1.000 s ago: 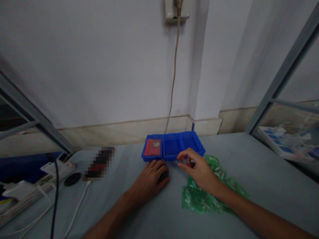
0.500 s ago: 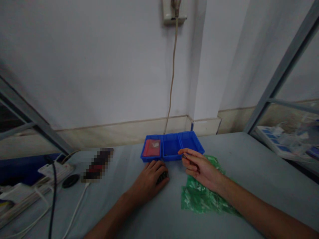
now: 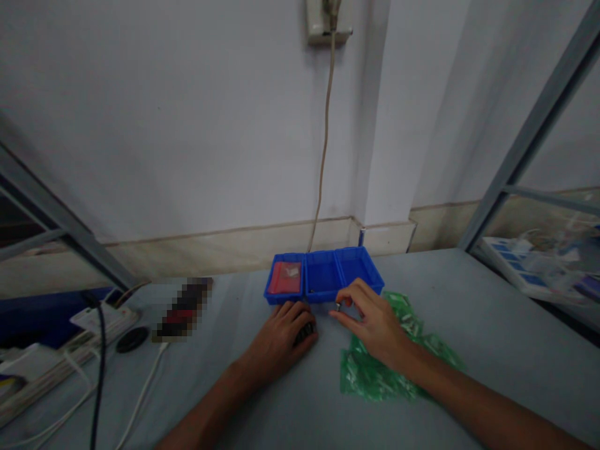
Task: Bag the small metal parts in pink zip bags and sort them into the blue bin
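My left hand rests on the table in front of the blue tray, its fingers curled over a dark object that is mostly hidden. Between the thumb and index finger of my right hand is a small metallic piece, pinched just in front of the tray's middle part. The blue tray has three compartments; a red packet lies in the left one, and a tiny dark bit sits in the middle one. Green plastic wrap lies beneath and beside my right forearm.
A blurred-out device with a white cable and a black round disc lie on the left. Power strips and cables crowd the left edge. Behind the table is a wall; a metal frame and a parts box stand right.
My right hand has turned and moved slightly down and left, and the small metallic piece now shows between its fingertips. My left hand has stayed in place.
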`<state>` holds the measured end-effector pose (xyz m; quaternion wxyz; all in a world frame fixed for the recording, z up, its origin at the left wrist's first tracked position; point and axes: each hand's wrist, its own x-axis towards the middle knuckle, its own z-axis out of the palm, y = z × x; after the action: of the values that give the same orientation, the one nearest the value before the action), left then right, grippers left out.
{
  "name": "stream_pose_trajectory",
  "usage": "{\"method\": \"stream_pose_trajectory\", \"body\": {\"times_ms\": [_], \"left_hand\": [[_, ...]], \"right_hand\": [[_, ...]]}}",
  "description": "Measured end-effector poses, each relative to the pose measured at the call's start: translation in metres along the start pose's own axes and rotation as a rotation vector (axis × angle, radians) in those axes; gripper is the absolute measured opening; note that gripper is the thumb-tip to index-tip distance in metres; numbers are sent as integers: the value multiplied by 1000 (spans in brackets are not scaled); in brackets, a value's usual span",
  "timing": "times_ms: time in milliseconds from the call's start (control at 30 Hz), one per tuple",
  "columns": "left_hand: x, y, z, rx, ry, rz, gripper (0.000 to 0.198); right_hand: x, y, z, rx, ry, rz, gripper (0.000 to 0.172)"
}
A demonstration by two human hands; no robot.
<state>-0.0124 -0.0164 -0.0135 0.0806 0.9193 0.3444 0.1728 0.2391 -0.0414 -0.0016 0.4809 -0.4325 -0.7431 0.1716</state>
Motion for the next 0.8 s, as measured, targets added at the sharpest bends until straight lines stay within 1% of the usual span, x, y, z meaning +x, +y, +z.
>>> {"method": "stream_pose_trajectory", "body": {"times_ms": [133, 233, 367, 500, 633, 733, 800], "left_hand": [[0, -1, 1, -5, 5, 2, 15], [-1, -3, 2, -7, 0, 4, 13], [-1, -3, 3, -2, -7, -1, 14], [0, -1, 1, -9, -12, -6, 13], [0, -1, 0, -10, -1, -6, 13], [-1, -2, 2, -8, 12, 3, 13], [-1, -3, 3, -7, 18, 10, 13]], "right_hand": [[-3, -3, 0, -44, -35, -57, 8], [-1, -4, 0, 48, -88, -14, 10], [4, -1, 2, 254, -83, 162, 14], [7, 3, 5, 616, -114, 402, 30], [10, 4, 4, 884, -61, 567, 34], [12, 6, 3, 974, -16, 636, 35], [12, 7, 3, 942, 8, 640, 37]]}}
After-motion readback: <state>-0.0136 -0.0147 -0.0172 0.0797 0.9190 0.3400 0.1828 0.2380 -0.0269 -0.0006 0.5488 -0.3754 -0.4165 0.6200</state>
